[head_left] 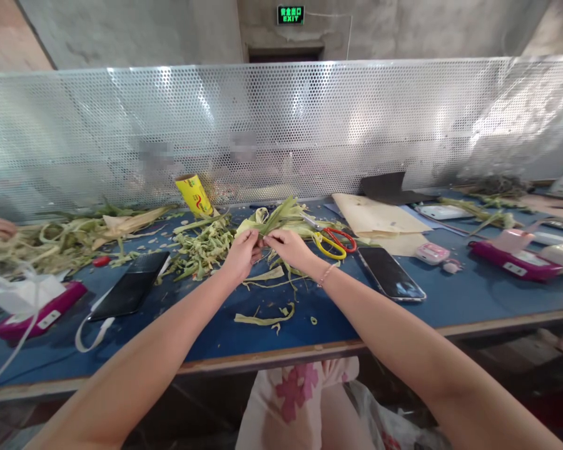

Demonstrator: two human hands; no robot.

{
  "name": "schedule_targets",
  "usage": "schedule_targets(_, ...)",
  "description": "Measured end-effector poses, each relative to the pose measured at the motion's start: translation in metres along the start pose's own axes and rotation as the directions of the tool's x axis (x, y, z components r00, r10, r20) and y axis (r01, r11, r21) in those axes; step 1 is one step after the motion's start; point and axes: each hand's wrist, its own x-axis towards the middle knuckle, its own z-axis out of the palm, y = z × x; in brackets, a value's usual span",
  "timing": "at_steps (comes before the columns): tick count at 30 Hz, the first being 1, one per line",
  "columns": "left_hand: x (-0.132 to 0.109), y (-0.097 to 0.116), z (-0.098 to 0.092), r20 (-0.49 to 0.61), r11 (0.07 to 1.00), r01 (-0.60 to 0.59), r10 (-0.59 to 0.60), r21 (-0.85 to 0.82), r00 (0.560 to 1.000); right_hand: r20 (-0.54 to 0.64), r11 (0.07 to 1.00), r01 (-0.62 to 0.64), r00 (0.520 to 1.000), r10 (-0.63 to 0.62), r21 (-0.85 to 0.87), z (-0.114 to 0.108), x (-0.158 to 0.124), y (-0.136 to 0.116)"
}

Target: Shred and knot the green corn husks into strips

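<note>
— Where is the leaf bundle [281,217]?
— Just left of the scissors [335,242], above the blue table [473,300].
— And the grip?
— Left hand [241,253] and right hand [288,247] both pinch its near end, fingertips meeting. The leaves fan out beyond the hands, up beside the scissors.

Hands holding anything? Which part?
Yes: left hand and right hand together pinch a bundle of green leaves at its near end.
</note>
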Motion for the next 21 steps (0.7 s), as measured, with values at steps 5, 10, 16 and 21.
schedule_targets(5,0.001,0.005,-0.002,-0.041,0.992,0.058,-0.063,-0.115,0.997,-0.038,0.998,0.020,0.999,-0.018,0.058,-0.001,0.001,0.001)
schedule_targets(10,0.001,0.006,-0.001,-0.065,0.985,0.095,-0.106,-0.142,0.992,-0.058,0.995,0.099,0.994,-0.097,0.030,-0.004,0.000,0.002)
schedule_targets(16,0.001,0.004,-0.001,0.049,0.983,0.139,-0.134,-0.121,0.990,-0.021,0.972,0.235,0.972,-0.235,-0.016,-0.006,-0.006,-0.010)
schedule_targets(21,0.001,0.005,0.000,0.095,0.979,0.159,-0.148,-0.125,0.984,-0.062,0.978,0.209,0.976,-0.210,-0.029,-0.005,-0.007,-0.014)
